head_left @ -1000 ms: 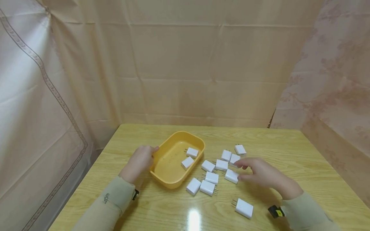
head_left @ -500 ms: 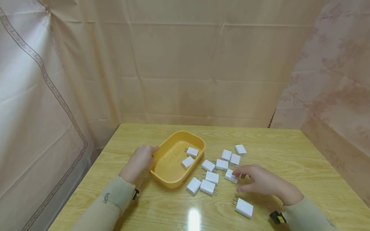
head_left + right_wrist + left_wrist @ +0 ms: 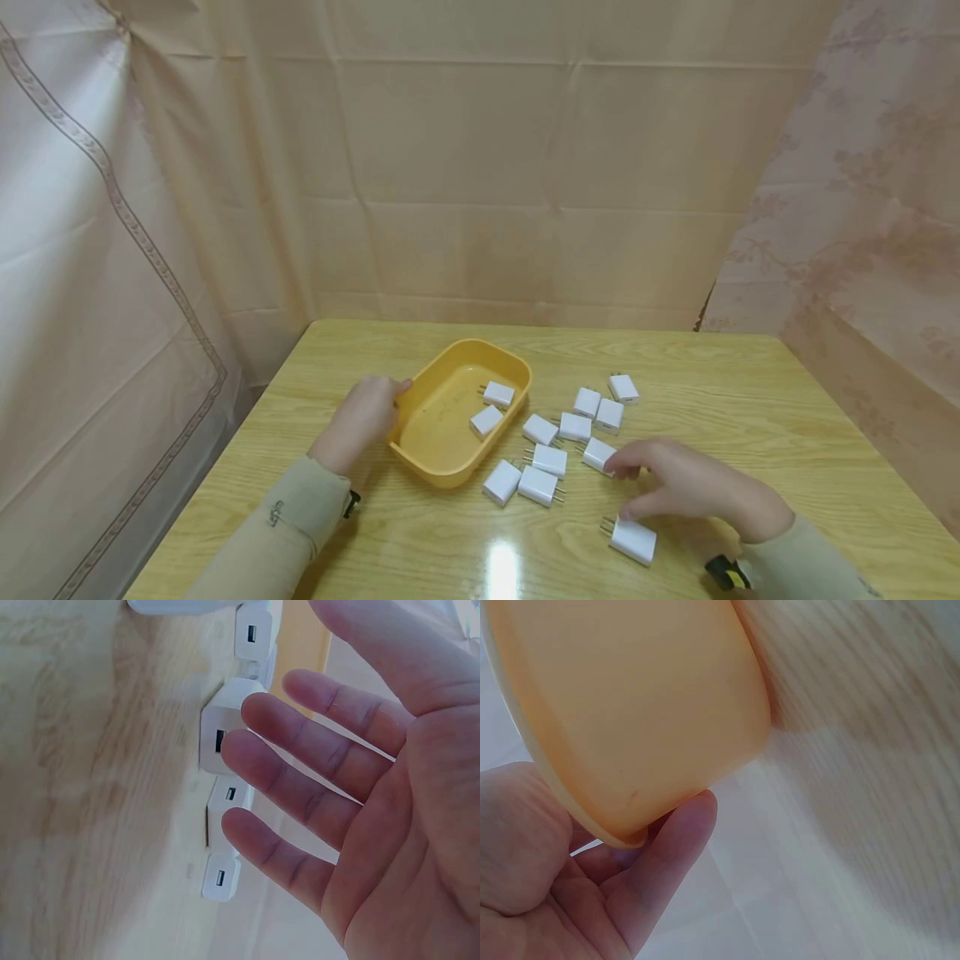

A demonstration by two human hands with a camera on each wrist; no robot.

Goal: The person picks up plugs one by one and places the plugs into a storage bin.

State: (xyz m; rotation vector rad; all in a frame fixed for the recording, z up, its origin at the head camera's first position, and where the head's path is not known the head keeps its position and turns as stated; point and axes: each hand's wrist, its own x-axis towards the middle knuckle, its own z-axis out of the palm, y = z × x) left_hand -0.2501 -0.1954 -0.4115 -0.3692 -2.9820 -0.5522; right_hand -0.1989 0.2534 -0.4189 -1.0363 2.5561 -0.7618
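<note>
At the left, my left hand grips the rim of a yellow plastic tray; in the left wrist view the thumb and fingers pinch the tray's edge. Two white USB charger plugs lie inside, one a charger near the far right wall. My right hand hovers with spread, relaxed fingers and holds nothing. Its fingertips overlap one charger plug, and its thumb is just above another charger plug nearer the front. The right wrist view shows a charger's USB port end behind the fingers.
Several more white charger plugs lie loose on the wooden table right of the tray, one charger farthest back. A beige cloth hangs behind the table, with more cloth at both sides.
My right hand has moved toward the front of the table, from the back chargers to above the nearest one. The left hand, tray and chargers have stayed in place.
</note>
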